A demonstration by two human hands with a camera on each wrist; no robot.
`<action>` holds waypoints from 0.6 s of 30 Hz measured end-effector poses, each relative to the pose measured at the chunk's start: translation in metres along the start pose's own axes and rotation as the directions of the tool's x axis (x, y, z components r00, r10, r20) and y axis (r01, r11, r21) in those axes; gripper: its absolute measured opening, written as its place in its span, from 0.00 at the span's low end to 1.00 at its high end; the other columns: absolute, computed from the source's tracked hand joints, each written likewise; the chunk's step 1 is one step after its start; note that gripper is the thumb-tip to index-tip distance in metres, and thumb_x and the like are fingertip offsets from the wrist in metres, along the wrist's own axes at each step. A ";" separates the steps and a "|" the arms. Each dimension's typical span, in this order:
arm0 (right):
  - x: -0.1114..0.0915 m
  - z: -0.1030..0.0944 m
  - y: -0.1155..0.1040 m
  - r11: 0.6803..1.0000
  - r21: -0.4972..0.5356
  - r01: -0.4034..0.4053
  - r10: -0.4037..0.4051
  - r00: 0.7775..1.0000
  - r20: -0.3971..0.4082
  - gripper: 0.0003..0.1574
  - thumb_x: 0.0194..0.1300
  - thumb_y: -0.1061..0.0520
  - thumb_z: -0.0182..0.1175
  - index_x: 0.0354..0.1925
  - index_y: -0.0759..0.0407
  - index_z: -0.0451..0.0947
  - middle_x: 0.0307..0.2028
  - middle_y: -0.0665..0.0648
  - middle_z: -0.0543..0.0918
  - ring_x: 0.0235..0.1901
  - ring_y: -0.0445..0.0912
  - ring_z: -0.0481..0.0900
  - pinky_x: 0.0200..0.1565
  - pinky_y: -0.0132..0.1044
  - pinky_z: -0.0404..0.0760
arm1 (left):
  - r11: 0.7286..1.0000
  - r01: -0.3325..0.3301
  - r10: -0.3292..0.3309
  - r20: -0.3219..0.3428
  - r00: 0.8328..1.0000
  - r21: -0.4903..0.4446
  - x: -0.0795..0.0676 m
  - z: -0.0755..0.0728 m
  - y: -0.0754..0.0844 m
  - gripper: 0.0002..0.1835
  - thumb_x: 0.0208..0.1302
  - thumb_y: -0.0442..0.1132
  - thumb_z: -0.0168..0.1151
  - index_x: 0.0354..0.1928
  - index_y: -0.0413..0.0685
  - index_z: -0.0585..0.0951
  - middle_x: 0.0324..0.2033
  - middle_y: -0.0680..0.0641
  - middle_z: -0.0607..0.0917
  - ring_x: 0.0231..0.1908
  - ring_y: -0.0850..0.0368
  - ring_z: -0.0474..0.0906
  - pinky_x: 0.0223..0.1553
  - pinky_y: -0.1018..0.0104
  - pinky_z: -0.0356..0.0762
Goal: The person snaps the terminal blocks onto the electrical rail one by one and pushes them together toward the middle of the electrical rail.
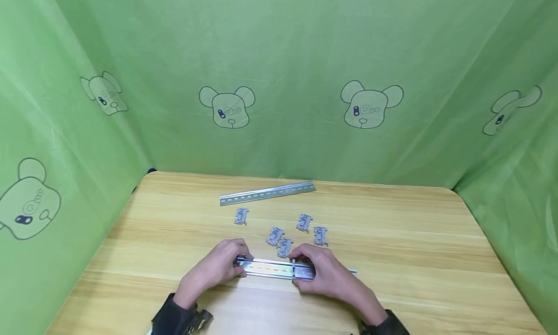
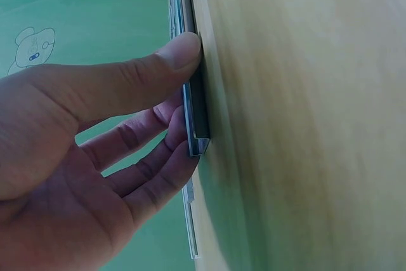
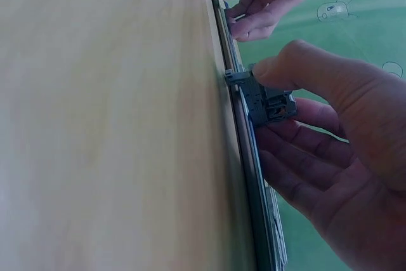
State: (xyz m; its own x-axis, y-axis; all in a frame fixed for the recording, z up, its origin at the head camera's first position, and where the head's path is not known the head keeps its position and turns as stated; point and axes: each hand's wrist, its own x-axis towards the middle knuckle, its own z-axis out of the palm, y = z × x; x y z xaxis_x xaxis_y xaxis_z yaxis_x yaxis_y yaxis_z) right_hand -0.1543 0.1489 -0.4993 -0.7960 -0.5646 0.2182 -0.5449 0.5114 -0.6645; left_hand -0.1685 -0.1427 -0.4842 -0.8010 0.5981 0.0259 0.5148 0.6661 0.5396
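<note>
A slotted metal DIN rail [image 1: 270, 268] lies across the near part of the table. At its left end my left hand [image 1: 220, 263] pinches it, thumb on the near edge and fingers on the far edge. My right hand [image 1: 328, 273] grips a thin grey terminal block [image 3: 269, 105] between thumb and fingers. This block stands upright across the rail, right of its middle, touching it; whether it is fully clipped on I cannot tell. Part of the rail's right half is hidden by the right hand.
Several loose grey terminal blocks [image 1: 320, 236] lie flat beyond the hands, two of them nearly touching. Farther back a second slotted rail [image 1: 268, 193] lies slightly slanted. Green printed cloth [image 1: 296, 49] stands behind the table and along its sides.
</note>
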 end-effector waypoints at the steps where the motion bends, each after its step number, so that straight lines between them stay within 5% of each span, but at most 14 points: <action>1: 0.001 0.001 -0.001 1.000 -0.005 0.003 -0.003 1.000 0.000 0.32 0.42 0.56 0.77 0.48 0.57 0.79 0.44 0.50 0.85 0.42 0.41 0.81 0.42 0.38 0.85 | 1.000 0.002 -0.002 0.000 1.000 0.001 0.000 0.000 0.000 0.17 0.46 0.35 0.76 0.41 0.43 0.87 0.38 0.50 0.85 0.37 0.57 0.80 0.42 0.66 0.84; 18: 0.006 0.008 -0.007 0.999 0.012 0.040 -0.040 0.999 -0.010 0.31 0.44 0.58 0.75 0.49 0.60 0.78 0.44 0.53 0.84 0.42 0.42 0.82 0.42 0.38 0.86 | 1.000 -0.006 0.006 -0.002 1.000 0.007 0.000 0.000 -0.001 0.17 0.45 0.36 0.76 0.41 0.44 0.87 0.38 0.50 0.85 0.37 0.58 0.80 0.42 0.64 0.83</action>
State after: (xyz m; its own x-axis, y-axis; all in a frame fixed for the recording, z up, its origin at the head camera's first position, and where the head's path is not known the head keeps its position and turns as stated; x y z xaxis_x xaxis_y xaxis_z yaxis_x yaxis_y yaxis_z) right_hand -0.1536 0.1364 -0.4994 -0.7760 -0.5781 0.2520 -0.5733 0.4801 -0.6639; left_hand -0.1686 -0.1434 -0.4849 -0.7983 0.6015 0.0311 0.5222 0.6655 0.5334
